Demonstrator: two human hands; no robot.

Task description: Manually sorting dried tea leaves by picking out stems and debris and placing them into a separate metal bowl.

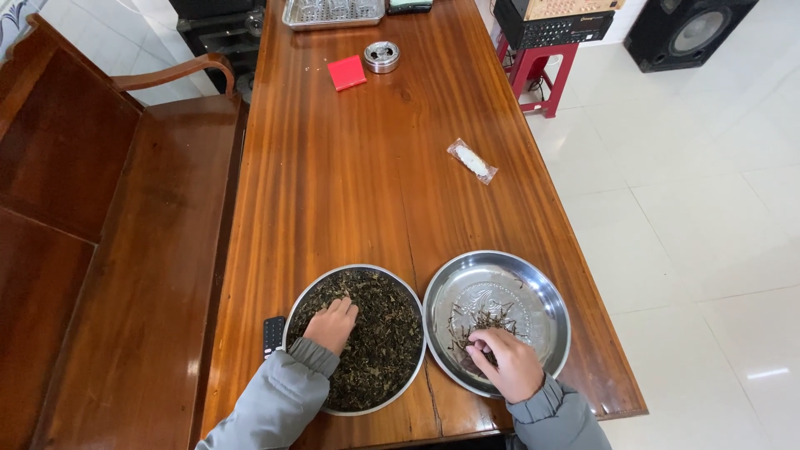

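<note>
Two round metal trays sit side by side at the near end of a long wooden table (358,183). The left tray (293,309) is full of dark dried leaves (383,333). My left hand (332,323) rests palm down in those leaves, fingers spread a little. The right tray (542,287) is mostly bare metal with a small pile of thin dark stems (487,321). My right hand (507,362) lies over that pile with fingertips pinched together on a few stems. Both arms wear grey sleeves.
A black remote (273,335) lies left of the leaf tray. Farther up the table are a clear packet (472,161), a red square pad (347,72), a round metal ashtray (382,57) and a metal rack tray (333,12). A wooden bench (125,250) runs along the left; a red stool (546,71) and a speaker (687,29) stand to the right.
</note>
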